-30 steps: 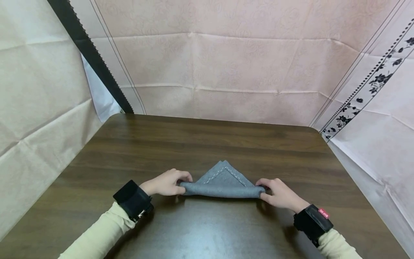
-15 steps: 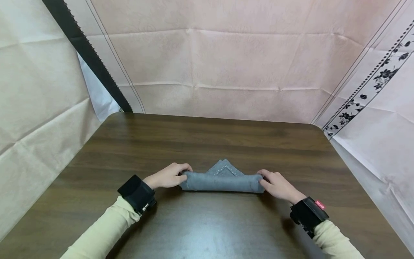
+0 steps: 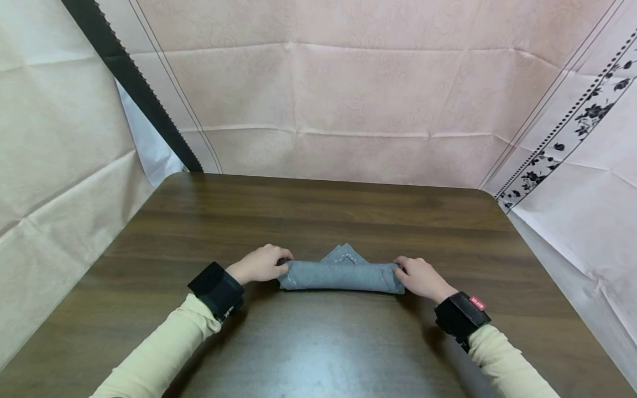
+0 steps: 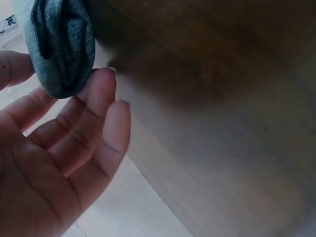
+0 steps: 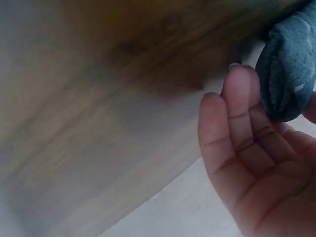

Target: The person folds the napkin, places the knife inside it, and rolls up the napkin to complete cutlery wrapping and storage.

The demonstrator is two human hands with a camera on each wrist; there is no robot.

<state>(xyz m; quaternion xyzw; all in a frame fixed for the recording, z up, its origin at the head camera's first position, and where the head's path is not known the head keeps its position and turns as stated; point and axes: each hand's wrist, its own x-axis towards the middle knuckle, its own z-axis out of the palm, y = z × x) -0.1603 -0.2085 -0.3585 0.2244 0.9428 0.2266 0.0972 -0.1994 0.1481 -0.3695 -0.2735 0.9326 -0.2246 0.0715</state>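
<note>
A blue-grey cloth (image 3: 343,276), partly rolled into a thick tube, lies across the middle of the table in the head view. Its far corner, a small triangle with pale stitching, sticks out behind the roll. My left hand (image 3: 262,263) grips the roll's left end between thumb and fingers. At the right end, my right hand (image 3: 422,276) holds the roll in the same way. Layered folds show at the cloth's end (image 4: 61,49) in the left wrist view. The right wrist view shows the other rolled end (image 5: 286,69) between thumb and fingers.
The brown wooden table (image 3: 318,342) has rounded far corners. Behind it hangs a creased pinkish cloth backdrop (image 3: 358,99), with a black strip (image 3: 134,83) at left and a floral band (image 3: 572,132) at right. Black bands (image 3: 216,290) are worn on both wrists.
Both hands have rolled the cloth farther away from the body. The roll is thicker, and the stitched triangle behind it has become much smaller.
</note>
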